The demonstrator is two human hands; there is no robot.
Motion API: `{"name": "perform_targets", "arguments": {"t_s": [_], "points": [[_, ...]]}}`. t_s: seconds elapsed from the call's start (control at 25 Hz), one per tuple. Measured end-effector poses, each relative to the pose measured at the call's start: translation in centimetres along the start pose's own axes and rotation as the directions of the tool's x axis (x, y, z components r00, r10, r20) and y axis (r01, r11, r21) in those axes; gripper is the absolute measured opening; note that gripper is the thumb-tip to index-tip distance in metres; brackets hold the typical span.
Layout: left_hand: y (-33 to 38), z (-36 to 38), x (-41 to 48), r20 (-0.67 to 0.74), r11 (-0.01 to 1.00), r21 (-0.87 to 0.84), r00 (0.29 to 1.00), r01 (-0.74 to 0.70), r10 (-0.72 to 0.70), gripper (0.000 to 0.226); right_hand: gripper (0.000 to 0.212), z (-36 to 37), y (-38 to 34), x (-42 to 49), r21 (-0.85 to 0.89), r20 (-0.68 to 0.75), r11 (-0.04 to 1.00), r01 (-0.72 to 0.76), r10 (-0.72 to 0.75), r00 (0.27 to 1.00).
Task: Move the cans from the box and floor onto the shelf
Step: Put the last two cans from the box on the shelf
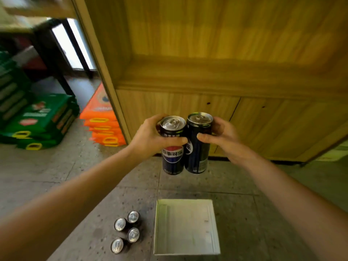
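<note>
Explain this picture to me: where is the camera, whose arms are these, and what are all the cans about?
No machine here: a person wears a camera on the head, looking forward and down, so the arms are their own. The left hand holds one dark cola can and the right hand holds another can, side by side in the air before a wooden shelf. On the floor below stand four more cans beside an open white box, which looks empty.
</note>
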State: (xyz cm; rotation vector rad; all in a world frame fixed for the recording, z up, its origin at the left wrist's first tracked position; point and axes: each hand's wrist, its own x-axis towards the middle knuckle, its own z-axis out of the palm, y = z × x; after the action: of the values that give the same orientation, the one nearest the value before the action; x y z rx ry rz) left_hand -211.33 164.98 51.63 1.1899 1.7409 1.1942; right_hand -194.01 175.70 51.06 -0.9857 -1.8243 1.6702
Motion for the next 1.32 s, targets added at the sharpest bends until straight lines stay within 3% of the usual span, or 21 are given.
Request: {"name": "perform_targets", "arguments": {"t_s": [0.08, 0.2, 0.28, 0.52, 0.72, 0.88, 1.0, 1.32], "points": [[8.9, -3.0, 0.4, -0.009, 0.998, 0.006, 0.998, -0.067, 0.067, 0.059, 0.077, -1.5, -9.3, -0.6, 0.021, -0.017, 0.999, 0.044, -0.044, 0.999], [21.8, -7.5, 1.1, -0.016, 0.989, 0.025, 0.989, -0.148, 0.149, 0.061, 0.056, -3.9, -22.5, -1.5, 0.056, -0.031, 0.992, 0.110, -0.108, 0.994], [29.0, -9.9, 1.6, -0.013, 0.982, 0.016, 0.982, -0.189, 0.190, 0.072, 0.055, -5.2, -29.7, -2.1, 0.051, -0.056, 0.988, 0.144, -0.141, 0.988], [43.5, -13.5, 4.8, -0.051, 0.980, 0.023, 0.978, -0.200, 0.201, 0.076, 0.061, -8.9, -44.2, -2.8, -0.006, -0.161, 0.976, 0.220, -0.218, 0.963], [48.3, -11.9, 9.7, -0.081, 0.985, -0.002, 0.982, -0.174, 0.174, 0.061, 0.069, -13.5, -48.3, -0.2, -0.084, -0.162, 0.976, 0.203, -0.214, 0.963], [50.0, -9.8, 15.9, -0.127, 0.988, -0.022, 0.981, -0.152, 0.148, 0.083, 0.072, -17.8, -49.5, 5.6, -0.108, -0.143, 0.972, 0.208, -0.222, 0.965], [50.4, -8.0, 21.6, -0.222, 0.989, -0.020, 0.966, -0.143, 0.135, 0.077, 0.071, -21.1, -49.8, 11.0, -0.107, -0.147, 0.970, 0.216, -0.231, 0.962], [49.8, -6.1, 31.3, -0.371, 0.982, 0.155, 0.914, -0.112, 0.163, 0.074, 0.072, -24.9, -47.7, 21.1, -0.044, -0.129, 0.969, 0.244, -0.247, 0.960]]}}
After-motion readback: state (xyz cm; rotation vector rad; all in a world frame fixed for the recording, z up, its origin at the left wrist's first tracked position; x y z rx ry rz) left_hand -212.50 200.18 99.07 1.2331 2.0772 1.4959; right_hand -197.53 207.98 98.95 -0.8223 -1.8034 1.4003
